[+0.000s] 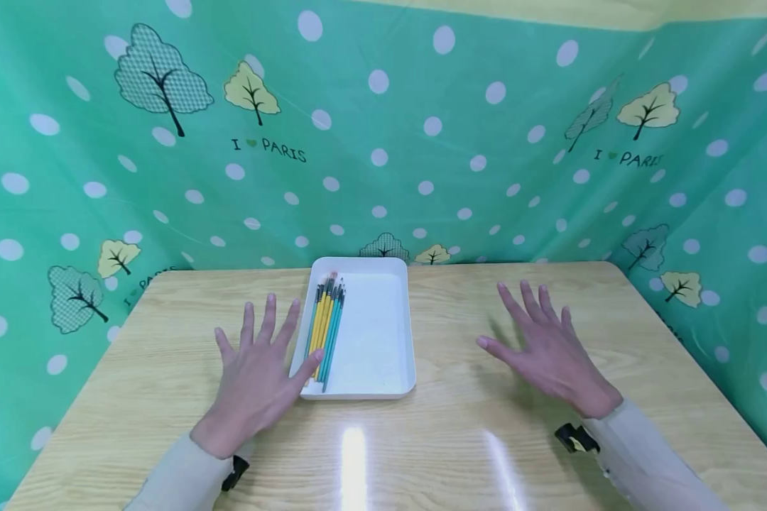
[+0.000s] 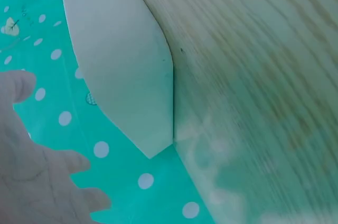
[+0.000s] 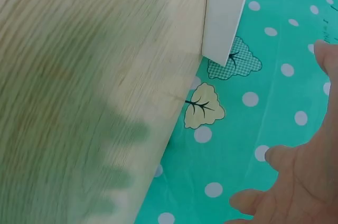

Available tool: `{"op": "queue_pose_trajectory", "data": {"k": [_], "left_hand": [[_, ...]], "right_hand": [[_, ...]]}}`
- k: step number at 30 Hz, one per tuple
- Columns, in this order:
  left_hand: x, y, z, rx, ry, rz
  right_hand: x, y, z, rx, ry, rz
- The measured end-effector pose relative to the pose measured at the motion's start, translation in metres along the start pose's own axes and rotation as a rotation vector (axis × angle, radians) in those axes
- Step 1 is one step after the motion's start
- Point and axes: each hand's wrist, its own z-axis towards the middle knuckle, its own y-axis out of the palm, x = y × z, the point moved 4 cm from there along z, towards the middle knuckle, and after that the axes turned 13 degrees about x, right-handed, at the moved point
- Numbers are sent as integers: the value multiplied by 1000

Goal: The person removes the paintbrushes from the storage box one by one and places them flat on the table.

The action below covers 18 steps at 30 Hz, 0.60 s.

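Observation:
A white rectangular tray (image 1: 373,333) stands on the table, with a bundle of slim pencils or brushes (image 1: 324,326), yellow and teal with dark tips, lying along its left side. My left hand (image 1: 256,383) is held palm down with fingers spread, left of the tray; its thumb overlaps the tray's near left corner in the head view. To the right of the tray my right hand (image 1: 550,348) also hovers with spread fingers, its shadow on the wood. Neither hand holds anything. The tray's outer wall (image 2: 121,55) shows in the left wrist view, and its end (image 3: 224,18) in the right wrist view.
The light wooden table (image 1: 460,440) reflects bright streaks near its front. A green dotted cloth (image 1: 383,142) with printed trees hangs behind and along both sides of it. Black wrist straps (image 1: 577,438) are on both sleeves.

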Motion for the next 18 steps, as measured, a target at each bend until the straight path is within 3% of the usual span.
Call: {"op": "queue_pose_trajectory", "data": {"k": [8,13,18], "left_hand": [[5,-4,6,-26,-53,-100],[6,-5,12,-78,-156,-205],[2,2,17,-143,-274,-327]], "right_hand": [[-9,1,5,-4,63,62],[-20,0,15,31,96,175],[-30,8,25,-16,149,299]]}}
